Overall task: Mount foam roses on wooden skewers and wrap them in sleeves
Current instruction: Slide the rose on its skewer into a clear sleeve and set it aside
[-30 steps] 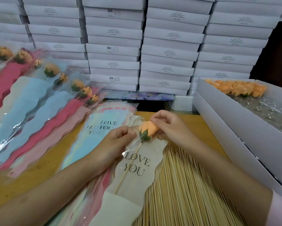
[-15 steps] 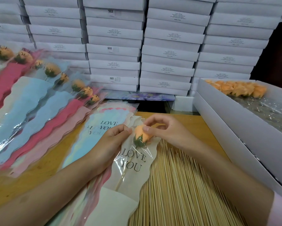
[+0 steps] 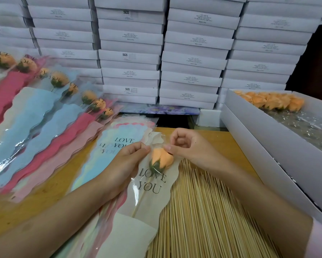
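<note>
Head view: the left grip (image 3: pixel 126 164) pinches the edge of the sleeve (image 3: pixel 152 185), and the right grip (image 3: pixel 190 148) pinches its clear top. The foam rose (image 3: pixel 162 160) on its skewer (image 3: pixel 140 201) lies inside, in the middle of the desk (image 3: pixel 212 138). Wrapping looks nearly done. Next it probably needs a soft lift over to the finished roses (image 3: pixel 59 79).

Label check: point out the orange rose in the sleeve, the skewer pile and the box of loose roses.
orange rose (image 3: pixel 162 159), head view, on its petals.
skewer pile (image 3: pixel 203 211), head view, middle of pile.
box (image 3: pixel 264 146), head view, near white wall.
</note>
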Demonstrator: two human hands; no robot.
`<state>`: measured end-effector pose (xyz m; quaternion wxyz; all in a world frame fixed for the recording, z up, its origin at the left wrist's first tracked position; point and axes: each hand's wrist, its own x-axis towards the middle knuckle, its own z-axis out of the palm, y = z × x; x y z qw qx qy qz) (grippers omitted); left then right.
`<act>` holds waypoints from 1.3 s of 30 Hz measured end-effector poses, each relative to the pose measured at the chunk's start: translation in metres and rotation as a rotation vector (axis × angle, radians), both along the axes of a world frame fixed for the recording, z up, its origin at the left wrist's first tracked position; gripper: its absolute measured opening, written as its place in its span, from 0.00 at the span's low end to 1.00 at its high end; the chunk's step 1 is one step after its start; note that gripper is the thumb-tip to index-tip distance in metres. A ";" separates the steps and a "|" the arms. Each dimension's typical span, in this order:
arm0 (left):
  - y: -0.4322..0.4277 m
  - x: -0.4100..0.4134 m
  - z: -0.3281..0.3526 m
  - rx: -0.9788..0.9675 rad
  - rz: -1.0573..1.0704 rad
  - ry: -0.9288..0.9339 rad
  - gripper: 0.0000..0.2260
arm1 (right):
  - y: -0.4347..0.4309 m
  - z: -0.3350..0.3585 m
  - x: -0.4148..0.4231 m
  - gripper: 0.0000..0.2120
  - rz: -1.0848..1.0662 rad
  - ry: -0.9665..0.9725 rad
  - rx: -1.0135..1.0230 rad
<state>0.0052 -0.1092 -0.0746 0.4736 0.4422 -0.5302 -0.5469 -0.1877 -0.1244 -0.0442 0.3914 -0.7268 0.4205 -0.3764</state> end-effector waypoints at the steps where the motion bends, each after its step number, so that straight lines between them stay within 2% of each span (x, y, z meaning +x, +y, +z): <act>1: 0.000 0.000 0.000 0.008 -0.003 0.010 0.07 | 0.000 0.000 0.000 0.08 0.008 -0.003 0.001; 8: 0.002 -0.003 0.003 0.044 -0.078 0.077 0.08 | 0.002 -0.001 -0.001 0.07 0.060 -0.033 0.027; 13: 0.003 -0.004 0.001 0.066 -0.148 0.082 0.20 | 0.002 0.000 -0.001 0.07 0.029 -0.024 0.037; 16: 0.004 -0.002 -0.002 0.092 -0.215 0.092 0.20 | 0.003 0.001 0.000 0.10 0.002 -0.052 0.045; 28: -0.003 0.005 -0.006 0.066 -0.242 -0.047 0.29 | 0.002 -0.002 0.003 0.11 -0.102 -0.054 0.085; 36: -0.004 0.004 -0.007 0.078 -0.221 -0.015 0.30 | 0.000 -0.004 0.000 0.11 -0.089 -0.082 0.081; 39: -0.004 0.003 -0.006 0.090 -0.221 -0.004 0.29 | -0.003 -0.005 -0.002 0.08 -0.135 -0.141 0.052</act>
